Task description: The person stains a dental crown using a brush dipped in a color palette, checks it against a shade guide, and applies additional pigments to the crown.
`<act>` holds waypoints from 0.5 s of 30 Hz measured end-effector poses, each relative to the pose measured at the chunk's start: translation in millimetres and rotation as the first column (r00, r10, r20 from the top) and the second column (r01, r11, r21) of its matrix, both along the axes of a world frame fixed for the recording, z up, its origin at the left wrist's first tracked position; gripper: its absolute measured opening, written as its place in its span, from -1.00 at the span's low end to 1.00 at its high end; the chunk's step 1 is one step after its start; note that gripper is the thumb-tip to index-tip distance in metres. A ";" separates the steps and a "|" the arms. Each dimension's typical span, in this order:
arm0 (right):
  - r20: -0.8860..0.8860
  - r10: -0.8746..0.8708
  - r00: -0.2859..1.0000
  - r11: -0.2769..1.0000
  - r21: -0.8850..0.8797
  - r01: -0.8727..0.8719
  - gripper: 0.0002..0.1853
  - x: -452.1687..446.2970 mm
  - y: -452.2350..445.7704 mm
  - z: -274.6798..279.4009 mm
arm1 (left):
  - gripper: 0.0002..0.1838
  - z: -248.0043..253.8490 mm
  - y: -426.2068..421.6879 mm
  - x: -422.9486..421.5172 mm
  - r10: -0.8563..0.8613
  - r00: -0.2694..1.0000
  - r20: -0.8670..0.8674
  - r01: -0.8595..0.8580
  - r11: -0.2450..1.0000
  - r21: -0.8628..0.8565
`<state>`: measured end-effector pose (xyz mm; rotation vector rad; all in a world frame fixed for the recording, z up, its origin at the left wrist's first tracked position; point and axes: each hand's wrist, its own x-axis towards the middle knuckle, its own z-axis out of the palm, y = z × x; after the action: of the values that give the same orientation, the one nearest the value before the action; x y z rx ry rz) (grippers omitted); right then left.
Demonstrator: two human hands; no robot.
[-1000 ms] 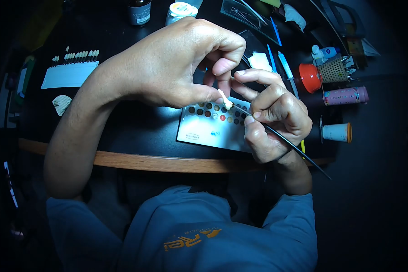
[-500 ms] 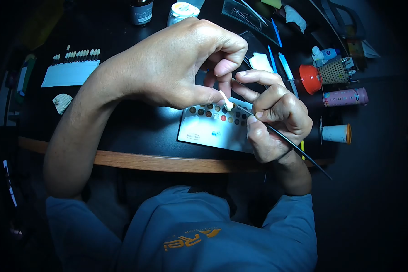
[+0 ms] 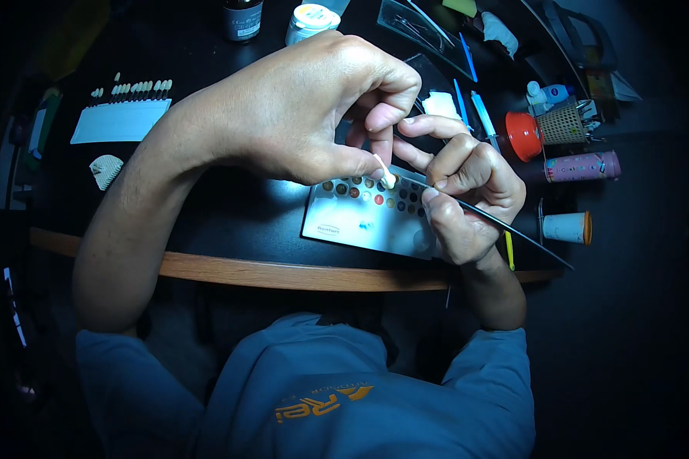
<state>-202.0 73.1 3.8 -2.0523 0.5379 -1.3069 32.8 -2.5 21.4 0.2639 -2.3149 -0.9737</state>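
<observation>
My left hand [image 3: 314, 115] pinches a small cream-coloured tooth-like piece [image 3: 388, 179] between thumb and fingertips. In my right hand [image 3: 471, 187] is a thin dark brush-like tool [image 3: 513, 228]; its tip end points up-left at the cream piece, and its handle slants down to the right. Whether the tip touches the piece is too small to tell. Under both hands lies a white palette [image 3: 341, 227] with rows of round coloured wells, some of them hidden by the fingers.
A tooth shade guide [image 3: 121, 121] and a ridged white piece [image 3: 106, 171] lie at left. Behind stand a dark bottle [image 3: 243, 21] and a white jar [image 3: 311, 23]. A red bowl [image 3: 523, 136], pink tube [image 3: 582, 166] and white cup [image 3: 565, 228] are at right.
The tool in my right hand has tilted flatter, its handle end swinging up and right. My left hand and the cream piece have shifted very slightly to the right.
</observation>
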 end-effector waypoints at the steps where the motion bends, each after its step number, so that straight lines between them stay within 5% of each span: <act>1: -0.004 -0.003 1.000 1.000 -0.003 0.003 -0.83 0.1 -0.1 0.1 | -0.57 -0.3 0.0 -0.1 0.000 1.000 -0.001 0.000 1.000 0.002; 15: 0.059 -0.054 0.997 0.997 -0.045 0.056 -0.87 3.2 3.2 1.9 | -0.53 2.9 0.2 -0.2 -0.014 0.999 -0.039 0.013 1.000 -0.017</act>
<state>-198.8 76.3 5.7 -2.0440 0.5462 -1.4184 32.7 -2.3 24.3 0.2210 -2.2916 -0.9568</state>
